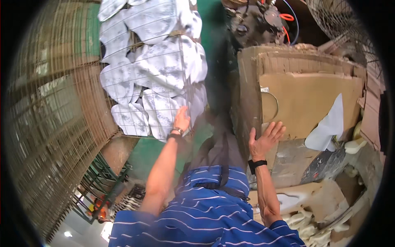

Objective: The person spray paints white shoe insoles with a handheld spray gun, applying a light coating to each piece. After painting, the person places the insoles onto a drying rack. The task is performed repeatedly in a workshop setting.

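White, smudged, sole-shaped pieces [158,61] lie overlapping behind the thin wires of a wire rack [182,61], ahead of me on the left. My left hand [181,120] is at the near right edge of this rack, its fingers bent around the wire and partly hidden. On the right, my right hand [267,141] lies flat with fingers spread on the front edge of a brown cardboard sheet [304,103], and it holds nothing. A thin curved wire [275,103] rests on the sheet just beyond that hand. A white sheet scrap [328,125] lies farther right.
Tall stacked wire racks [49,107] fill the left side. Dirty machinery [259,24] with an orange hose stands beyond the cardboard, and a wire-guarded fan [345,20] is at far right. Pale pieces [306,228] lie in a carton at lower right. The floor [154,154] is green.
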The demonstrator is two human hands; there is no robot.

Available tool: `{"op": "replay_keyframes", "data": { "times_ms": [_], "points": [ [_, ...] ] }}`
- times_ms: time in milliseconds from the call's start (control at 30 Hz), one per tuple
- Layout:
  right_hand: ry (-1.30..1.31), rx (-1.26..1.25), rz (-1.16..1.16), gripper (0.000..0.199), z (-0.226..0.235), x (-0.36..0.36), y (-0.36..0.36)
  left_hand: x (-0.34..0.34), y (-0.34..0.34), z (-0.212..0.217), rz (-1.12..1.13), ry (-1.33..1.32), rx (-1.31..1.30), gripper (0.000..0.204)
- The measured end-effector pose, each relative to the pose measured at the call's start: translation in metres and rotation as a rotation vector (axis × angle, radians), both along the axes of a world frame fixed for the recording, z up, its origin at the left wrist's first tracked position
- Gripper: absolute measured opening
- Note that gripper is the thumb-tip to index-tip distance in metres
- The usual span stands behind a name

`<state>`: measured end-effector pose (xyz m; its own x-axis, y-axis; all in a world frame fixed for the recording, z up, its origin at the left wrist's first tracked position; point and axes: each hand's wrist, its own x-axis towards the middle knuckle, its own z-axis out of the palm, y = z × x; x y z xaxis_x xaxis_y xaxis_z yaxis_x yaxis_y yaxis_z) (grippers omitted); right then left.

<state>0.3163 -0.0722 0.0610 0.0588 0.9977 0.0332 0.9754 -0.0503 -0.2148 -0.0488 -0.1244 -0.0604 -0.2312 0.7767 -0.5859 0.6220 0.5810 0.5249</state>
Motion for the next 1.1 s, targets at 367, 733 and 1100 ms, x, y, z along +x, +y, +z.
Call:
{"op": "replay_keyframes", "data": {
  "times_ms": [367, 733, 1100],
  "points": [
    [0.020, -0.014, -0.035, 0.084, -0.022, 0.012, -0.002, -0.005, 0.082, -0.001, 0.442, -0.362, -0.367, 0.057],
    [0.028, 0.034, -0.084, 0.076, -0.032, 0.018, -0.009, 0.002, 0.088, 0.020, 0.486, -0.262, -0.453, 0.054],
    [0.081, 0.005, -0.090, 0.074, -0.023, 0.020, -0.007, -0.011, 0.075, 0.019, 0.438, -0.253, -0.408, 0.051]
  ]
}}
